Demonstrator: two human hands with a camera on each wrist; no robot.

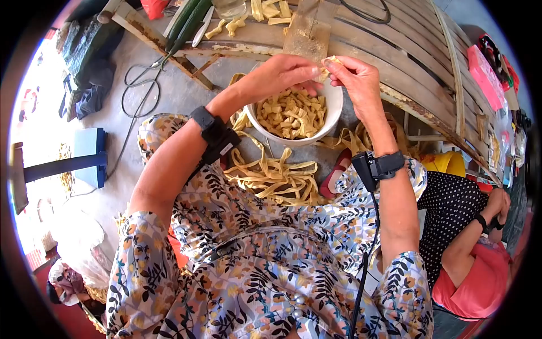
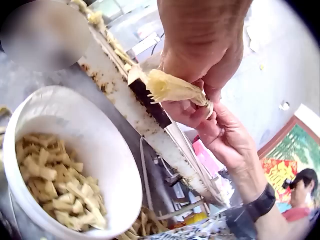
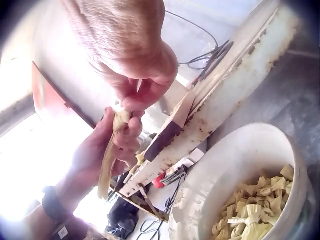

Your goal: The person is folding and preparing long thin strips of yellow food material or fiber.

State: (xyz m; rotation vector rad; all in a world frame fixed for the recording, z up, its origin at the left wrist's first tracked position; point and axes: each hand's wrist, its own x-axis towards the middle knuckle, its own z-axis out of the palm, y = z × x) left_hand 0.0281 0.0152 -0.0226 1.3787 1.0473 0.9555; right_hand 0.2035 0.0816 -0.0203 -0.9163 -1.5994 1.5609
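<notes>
Above the far rim of a white bucket (image 1: 270,134), both hands meet at one pale yellow strip (image 2: 172,89) that has a knot (image 3: 121,119) in it. The left hand (image 1: 288,74) holds the strip in its curled fingers, its loose end hanging down in the right wrist view. The right hand (image 1: 355,79) pinches the strip at the knot with thumb and forefinger. Many short yellow pieces (image 1: 293,113) lie in the bucket beneath. Long yellow strips (image 1: 276,175) are heaped on the floor between the person's feet.
A slatted bench (image 1: 395,51) stands beyond the bucket, with a wooden board (image 1: 307,34), green cucumbers (image 1: 189,25) and more yellow pieces (image 1: 271,10) on it. A cable (image 1: 135,90) lies on the floor at left. Another person (image 1: 480,271) sits at right, beside a yellow container (image 1: 446,164).
</notes>
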